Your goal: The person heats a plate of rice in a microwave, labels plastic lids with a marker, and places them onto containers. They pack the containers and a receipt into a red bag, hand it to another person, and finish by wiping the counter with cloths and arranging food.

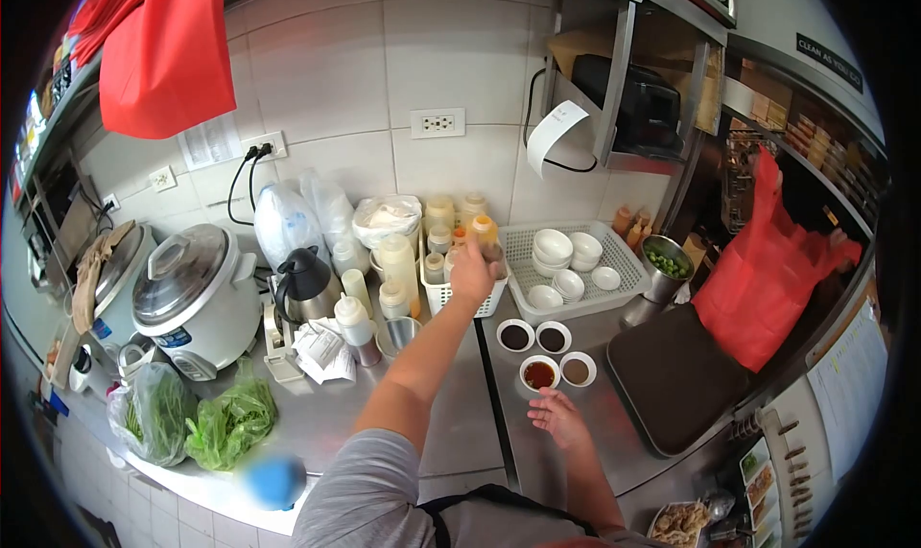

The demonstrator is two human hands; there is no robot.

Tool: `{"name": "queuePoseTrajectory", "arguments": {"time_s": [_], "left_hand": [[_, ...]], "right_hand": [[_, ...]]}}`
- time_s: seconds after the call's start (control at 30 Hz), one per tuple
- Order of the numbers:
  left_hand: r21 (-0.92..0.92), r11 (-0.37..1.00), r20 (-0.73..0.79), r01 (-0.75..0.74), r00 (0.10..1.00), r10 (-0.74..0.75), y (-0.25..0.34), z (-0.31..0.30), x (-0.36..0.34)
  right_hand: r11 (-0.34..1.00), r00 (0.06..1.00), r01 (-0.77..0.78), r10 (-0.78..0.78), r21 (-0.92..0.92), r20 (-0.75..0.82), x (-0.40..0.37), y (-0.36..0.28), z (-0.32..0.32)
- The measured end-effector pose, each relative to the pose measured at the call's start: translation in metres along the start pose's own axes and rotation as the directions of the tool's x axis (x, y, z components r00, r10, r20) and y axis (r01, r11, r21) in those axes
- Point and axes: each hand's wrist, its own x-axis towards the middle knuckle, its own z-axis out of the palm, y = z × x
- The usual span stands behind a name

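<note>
My left hand (473, 274) reaches over a white basket (468, 297) of squeeze bottles, its fingers wrapped round a bottle with a yellow-orange top (484, 230). Over the steel counter, my right hand (559, 419) hangs with its fingers apart and nothing in it, just below a small white bowl of reddish-brown sauce (539, 373). Beside that bowl is one of lighter brown sauce (577, 370). Two bowls of dark sauce (515, 335) (552, 337) stand behind them.
Stacked white bowls (552, 249) fill part of a grey tray (628, 284). Right of it are a metal container of green pieces (666, 258), a dark brown tray (676, 380) and a red bag (767, 279). A rice cooker (197, 289) and bagged greens (230, 421) are at left.
</note>
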Motion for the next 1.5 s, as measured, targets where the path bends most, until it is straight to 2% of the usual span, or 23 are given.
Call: {"name": "queuePoseTrajectory", "arguments": {"time_s": [0.1,0.2,0.3,0.37,0.43,0.5,0.53,0.57,0.6,0.67,0.7,0.8,0.83,0.93,0.97,1.07,1.1,1.2,1.3,1.4,1.43,1.5], "left_hand": [[0.255,0.966,0.235,-0.049,0.972,-0.013,0.006,0.005,-0.008],[0.301,0.947,0.181,-0.11,0.982,0.056,0.014,0.003,-0.026],[0.206,0.974,0.103,-0.09,0.992,0.07,0.015,0.006,-0.057],[0.091,0.989,0.068,-0.118,0.991,0.112,0.006,0.007,-0.093],[-0.132,0.99,0.178,-0.041,0.982,0.064,0.005,0.0,-0.138],[-0.253,0.962,0.224,0.1,0.974,-0.042,0.013,-0.001,-0.192],[-0.35,0.926,0.269,0.142,0.962,-0.046,0.019,-0.004,-0.215],[-0.43,0.888,0.271,0.16,0.962,-0.042,0.024,-0.003,-0.236],[-0.472,0.846,0.412,0.247,0.91,-0.036,0.028,-0.003,-0.253],[-0.543,0.802,0.429,0.248,0.903,0.011,0.056,-0.028,-0.273],[-0.572,0.781,0.445,0.252,0.895,0.037,0.061,-0.035,-0.278],[-0.633,0.718,0.484,0.288,0.872,0.077,0.067,-0.046,-0.28],[-0.639,0.702,0.494,0.313,0.867,0.063,0.064,-0.045,-0.278],[-0.669,0.625,0.505,0.402,0.863,-0.014,0.055,-0.04,-0.268],[-0.681,0.591,0.505,0.431,0.862,-0.046,0.053,-0.038,-0.264],[-0.68,0.528,0.533,0.51,0.837,-0.123,0.049,-0.043,-0.251],[-0.675,0.549,0.54,0.493,0.837,-0.088,0.043,-0.043,-0.247],[-0.556,0.775,0.482,0.298,0.876,0.009,0.041,-0.048,-0.25],[-0.491,0.849,0.481,0.196,0.873,0.076,0.05,-0.053,-0.259],[-0.503,0.847,0.492,0.172,0.863,0.117,0.068,-0.062,-0.272],[-0.55,0.815,0.5,0.184,0.854,0.144,0.072,-0.066,-0.277],[-0.606,0.783,0.465,0.14,0.861,0.206,0.079,-0.069,-0.286]], "right_hand": [[1.0,1.0,-0.01,0.01,-0.018,0.026,0.002,0.001,0.007],[0.996,0.994,-0.019,0.028,-0.084,0.105,0.001,0.013,0.016],[0.982,0.987,-0.069,0.093,-0.178,0.131,-0.001,0.028,0.025],[0.981,0.98,-0.092,0.119,-0.17,0.159,-0.001,0.044,0.026],[0.975,0.976,-0.11,0.142,-0.192,0.162,-0.002,0.053,0.029],[0.998,0.997,0.061,-0.06,-0.026,0.058,0.005,0.07,0.037],[0.988,0.989,0.149,-0.149,0.05,-0.008,0.01,0.079,0.041],[0.95,0.95,0.298,-0.304,0.097,0.065,0.017,0.086,0.045],[0.949,0.953,0.293,-0.299,0.115,0.041,0.02,0.089,0.047],[0.948,0.958,0.283,-0.285,0.144,-0.009,0.022,0.086,0.051],[0.978,0.982,0.183,-0.187,0.099,0.028,0.006,0.063,0.06],[0.978,0.985,0.171,-0.167,0.121,-0.041,-0.006,0.047,0.079],[0.952,0.991,0.136,-0.129,0.276,-0.042,-0.018,0.036,0.089],[0.923,0.943,0.326,-0.334,0.206,0.004,-0.006,0.061,0.082],[0.918,0.938,0.335,-0.347,0.21,0.02,0.014,0.084,0.075],[0.912,0.914,0.367,-0.39,0.185,0.111,-0.026,0.06,0.1],[0.91,0.908,0.36,-0.393,0.208,0.148,-0.03,0.058,0.102],[0.905,0.921,0.285,-0.35,0.316,0.171,-0.037,0.047,0.104],[0.868,0.938,0.253,-0.328,0.427,0.11,-0.031,0.043,0.101],[0.919,0.981,0.188,-0.191,0.345,-0.025,-0.037,0.027,0.099],[0.922,0.984,0.16,-0.177,0.352,0.016,-0.027,0.037,0.088],[0.923,0.994,0.104,-0.11,0.371,-0.006,-0.02,0.034,0.075]]}}
